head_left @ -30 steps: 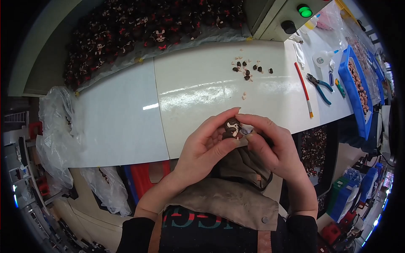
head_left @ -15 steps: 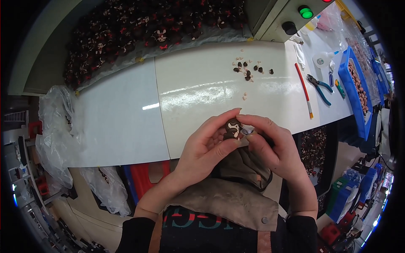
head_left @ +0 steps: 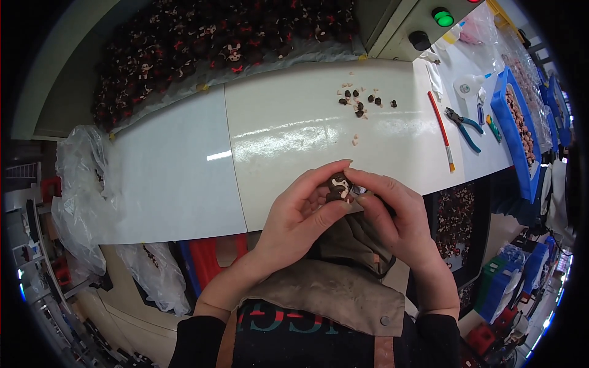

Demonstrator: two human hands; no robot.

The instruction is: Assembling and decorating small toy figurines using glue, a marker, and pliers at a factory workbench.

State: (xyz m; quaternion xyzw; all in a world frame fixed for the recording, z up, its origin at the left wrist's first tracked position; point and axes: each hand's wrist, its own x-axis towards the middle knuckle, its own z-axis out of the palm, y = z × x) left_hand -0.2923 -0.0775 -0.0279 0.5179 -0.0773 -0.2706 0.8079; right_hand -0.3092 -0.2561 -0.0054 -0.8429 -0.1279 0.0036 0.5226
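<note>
Two hands meet over the near edge of the white table (head_left: 184, 184), pinching one small dark brown figure (head_left: 338, 187) with a pale face between their fingertips. The left hand (head_left: 300, 211) curls round it from the left, thumb pressed up under it and forefinger arched over the top; the right hand (head_left: 392, 211) closes on it from the right, forefinger laid along its upper side. Both are clenched on the piece, which sits just above the person's lap, over a grey-brown apron (head_left: 343, 294) that bunches up beneath the wrists. Farther out on the table, right of centre, lies a scatter of small dark and cream bits (head_left: 362, 104), well apart from the hands, with one lone cream bit (head_left: 354, 141) nearer in. To the right of those a thin red stick (head_left: 442, 130) lies slanted, and just beyond it a pair of blue-handled pliers (head_left: 463, 126). At the far right edge stands a blue tray (head_left: 509, 138) filled with small brownish pieces. Along the far side, behind the table, a big heap of dark figures with red bows (head_left: 215, 49) rests on clear plastic sheeting. A grey box with a green button (head_left: 443, 16) and a black knob (head_left: 419, 40) stands at the far right. Crumpled clear plastic bags (head_left: 80, 202) hang off the left end of the table.
</note>
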